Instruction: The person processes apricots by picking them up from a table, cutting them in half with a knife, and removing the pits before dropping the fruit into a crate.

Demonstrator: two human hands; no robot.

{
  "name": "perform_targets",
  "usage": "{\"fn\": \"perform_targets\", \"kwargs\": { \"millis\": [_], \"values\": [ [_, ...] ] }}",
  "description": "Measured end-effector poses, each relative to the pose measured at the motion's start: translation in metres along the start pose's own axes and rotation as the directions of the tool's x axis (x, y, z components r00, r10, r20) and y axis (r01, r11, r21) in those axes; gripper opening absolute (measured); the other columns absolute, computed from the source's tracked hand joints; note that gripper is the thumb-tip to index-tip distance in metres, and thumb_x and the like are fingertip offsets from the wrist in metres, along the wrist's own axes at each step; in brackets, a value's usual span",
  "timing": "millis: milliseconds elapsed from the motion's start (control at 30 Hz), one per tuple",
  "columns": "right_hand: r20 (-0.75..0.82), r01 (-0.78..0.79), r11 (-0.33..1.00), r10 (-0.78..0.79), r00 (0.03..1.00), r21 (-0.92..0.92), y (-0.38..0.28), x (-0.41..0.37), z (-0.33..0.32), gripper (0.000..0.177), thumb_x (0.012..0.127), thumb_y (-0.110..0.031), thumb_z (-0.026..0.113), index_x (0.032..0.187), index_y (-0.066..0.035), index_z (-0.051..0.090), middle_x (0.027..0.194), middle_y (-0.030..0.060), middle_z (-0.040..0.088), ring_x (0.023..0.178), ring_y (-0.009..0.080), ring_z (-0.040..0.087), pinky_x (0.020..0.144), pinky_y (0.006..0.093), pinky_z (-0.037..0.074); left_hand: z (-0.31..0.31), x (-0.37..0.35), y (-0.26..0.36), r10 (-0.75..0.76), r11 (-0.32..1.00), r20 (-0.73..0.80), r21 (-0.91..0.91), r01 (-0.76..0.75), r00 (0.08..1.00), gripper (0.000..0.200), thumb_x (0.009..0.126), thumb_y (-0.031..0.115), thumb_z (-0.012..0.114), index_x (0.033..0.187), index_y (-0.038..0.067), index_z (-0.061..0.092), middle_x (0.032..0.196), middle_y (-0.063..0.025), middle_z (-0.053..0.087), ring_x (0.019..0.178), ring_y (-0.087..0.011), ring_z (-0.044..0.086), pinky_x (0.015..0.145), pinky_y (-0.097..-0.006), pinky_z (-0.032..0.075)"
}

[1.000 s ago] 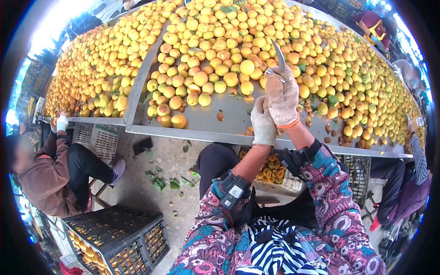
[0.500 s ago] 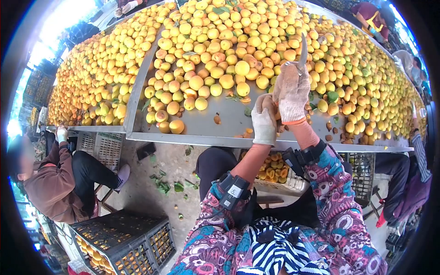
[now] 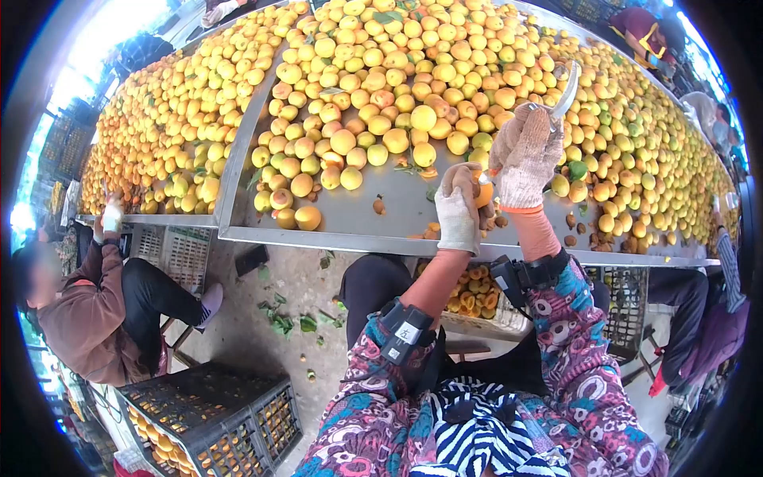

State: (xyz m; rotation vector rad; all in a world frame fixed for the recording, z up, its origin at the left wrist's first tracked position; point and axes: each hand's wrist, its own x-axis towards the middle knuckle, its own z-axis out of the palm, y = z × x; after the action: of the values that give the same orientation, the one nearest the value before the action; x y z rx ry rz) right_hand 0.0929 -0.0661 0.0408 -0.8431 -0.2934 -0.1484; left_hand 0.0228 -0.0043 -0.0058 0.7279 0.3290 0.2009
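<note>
Near the middle of the frame, the left hand (image 3: 458,208), in a pale glove, is curled round an orange fruit (image 3: 483,193), whose side shows between the thumb and fingers; whether it is whole or cut cannot be told. Just to its right and a little higher, the right hand (image 3: 526,159), also gloved, is closed in a fist round a curved knife (image 3: 567,91). The handle is hidden in the palm, and the blade points up and away from the left hand, which seems to keep it clear of those fingers. Both hands are above the near part of the metal table (image 3: 318,237), probably because that spot suits a seated reach. The yellow heap (image 3: 429,79) fills the upper frame, close enough to pick from, and the table's raised edge likely stops fruit from rolling off. A metal divider (image 3: 246,135) parts this heap from the one at upper left. Below the edge, at lower centre, a pale crate (image 3: 509,319) with halved fruit (image 3: 477,292) stands near the knees, apparently for easy reach. A dark crate (image 3: 214,417) stands at lower left, and a co-worker (image 3: 95,318) sits at the left side.
</note>
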Motion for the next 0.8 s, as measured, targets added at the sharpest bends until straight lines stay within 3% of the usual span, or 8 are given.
{"fn": "perform_targets", "kwargs": {
  "millis": [133,267,367,400,533,667,767,800],
  "values": [
    [-0.057,-0.017,0.984,0.007,0.998,-0.18,-0.009,-0.01,0.023,0.018,0.094,-0.03,0.052,0.092,-0.012,0.053,0.061,-0.0035,0.051,0.049,0.0087,0.049,0.041,0.0238,0.038,0.01,-0.007,0.006,0.034,0.997,-0.082,0.078,-0.028,0.996,0.024,0.092,0.028,0.049,0.096,0.006,0.056,0.068,0.0007,0.047,0.043,-0.0092,0.047,0.034,-0.0217,0.033],
    [-0.236,-0.188,0.96,0.236,0.942,0.208,-0.004,0.004,0.014,0.024,0.095,-0.034,0.049,0.09,-0.011,0.05,0.049,-0.0034,0.034,0.034,0.0119,0.03,0.031,0.0284,0.025,-0.002,-0.003,0.002,0.107,0.994,0.017,0.034,-0.108,0.994,0.025,0.091,0.029,0.049,0.096,0.006,0.058,0.068,0.0011,0.045,0.042,-0.0087,0.044,0.034,-0.0223,0.033],
    [0.074,-0.271,0.861,0.265,0.961,0.431,0.011,0.009,-0.014,0.025,0.095,-0.036,0.048,0.089,-0.012,0.05,0.048,-0.003,0.031,0.034,0.0114,0.028,0.031,0.0286,0.023,0.001,-0.007,0.001,0.089,0.991,-0.002,0.099,-0.088,0.996,0.025,0.09,0.03,0.05,0.096,0.007,0.059,0.069,0.0009,0.047,0.044,-0.0083,0.044,0.035,-0.0217,0.034],
    [-0.281,-0.227,0.966,0.253,0.926,0.12,0.007,0.002,0.012,0.027,0.096,-0.038,0.047,0.085,-0.013,0.049,0.047,-0.0035,0.028,0.034,0.0107,0.027,0.031,0.0283,0.02,0.001,-0.007,-0.004,0.113,0.986,-0.021,0.127,-0.109,0.993,0.025,0.09,0.03,0.051,0.096,0.007,0.059,0.07,0.0009,0.047,0.046,-0.008,0.044,0.036,-0.0213,0.034],
    [-0.422,-0.304,0.948,0.314,0.85,0.093,-0.004,0.0,0.022,0.025,0.098,-0.036,0.044,0.081,-0.017,0.047,0.047,-0.0068,0.026,0.034,0.0094,0.023,0.032,0.0268,0.016,-0.011,0.004,-0.009,0.107,0.982,-0.016,0.158,-0.103,0.994,0.024,0.09,0.029,0.051,0.095,0.007,0.06,0.079,-0.0005,0.053,0.064,-0.0082,0.051,0.044,-0.0216,0.04],
    [-0.481,-0.341,0.908,0.418,0.77,0.243,0.019,0.015,-0.004,0.029,0.097,-0.034,0.043,0.074,-0.016,0.043,0.048,-0.0071,0.026,0.035,0.0103,0.022,0.034,0.0268,0.015,-0.012,0.02,-0.02,0.44,0.809,0.098,0.388,-0.441,0.893,0.025,0.095,0.021,0.046,0.099,-0.001,0.059,0.082,-0.0046,0.055,0.074,-0.0109,0.049,0.069,-0.0248,0.042],
    [-0.666,-0.222,0.951,0.309,0.679,0.215,0.028,0.042,-0.017,0.029,0.096,-0.034,0.046,0.073,-0.016,0.04,0.049,-0.0062,0.03,0.035,0.0108,0.025,0.034,0.027,0.018,-0.039,0.05,-0.032,0.54,0.611,0.119,0.625,-0.486,0.833,0.021,0.094,0.017,0.048,0.105,0.001,0.055,0.1,-0.0114,0.059,0.087,-0.0216,0.056,0.082,-0.0316,0.046],
    [-0.612,-0.151,0.987,0.148,0.777,0.046,0.024,0.043,-0.028,0.029,0.095,-0.035,0.049,0.074,-0.016,0.041,0.05,-0.0051,0.035,0.036,0.0108,0.031,0.033,0.0275,0.021,-0.027,0.037,-0.013,0.429,0.769,0.031,0.512,-0.383,0.903,0.019,0.093,0.016,0.048,0.103,0.002,0.056,0.095,-0.0091,0.058,0.082,-0.0173,0.055,0.075,-0.0286,0.046]
  ]
}}
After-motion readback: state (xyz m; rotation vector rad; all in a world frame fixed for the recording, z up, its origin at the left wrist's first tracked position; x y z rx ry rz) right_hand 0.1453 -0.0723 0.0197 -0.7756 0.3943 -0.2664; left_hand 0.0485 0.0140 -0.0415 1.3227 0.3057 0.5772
